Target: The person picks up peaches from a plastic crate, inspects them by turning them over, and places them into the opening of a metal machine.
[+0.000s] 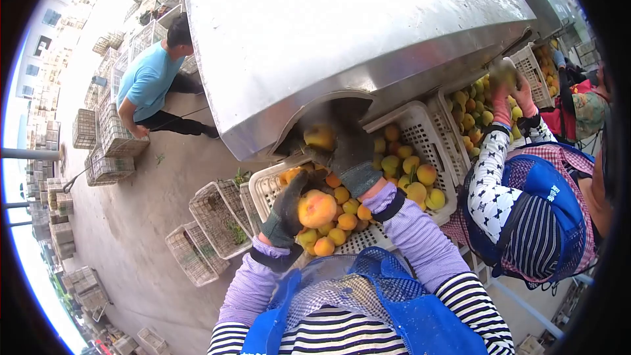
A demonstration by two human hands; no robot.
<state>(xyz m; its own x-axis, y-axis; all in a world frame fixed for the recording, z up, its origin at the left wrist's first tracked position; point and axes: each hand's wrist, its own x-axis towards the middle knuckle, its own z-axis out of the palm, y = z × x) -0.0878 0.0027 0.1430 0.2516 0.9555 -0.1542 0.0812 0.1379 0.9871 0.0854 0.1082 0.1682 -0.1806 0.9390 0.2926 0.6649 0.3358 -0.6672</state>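
My left hand (pixel 284 212), in a dark grey glove, holds a large orange peach (pixel 317 209) above a white crate (pixel 261 187) of peaches. My right hand (pixel 355 164), gloved too, reaches up to the opening in the metal machine (pixel 263 108); its fingers are blurred and partly hidden. Beside those fingers is another peach (pixel 320 137), and I cannot make out whether they grip it. Below and right of my right hand, yellow and orange peaches (pixel 415 192) fill part of a second white crate (pixel 448 207).
A co-worker's gloved hands (pixel 513 95) are over more crated fruit (pixel 470 115) at the right. Empty crates (pixel 220 220) lie on the floor at the left. A person in a light blue shirt (pixel 151 82) bends beside stacked crates (pixel 108 167).
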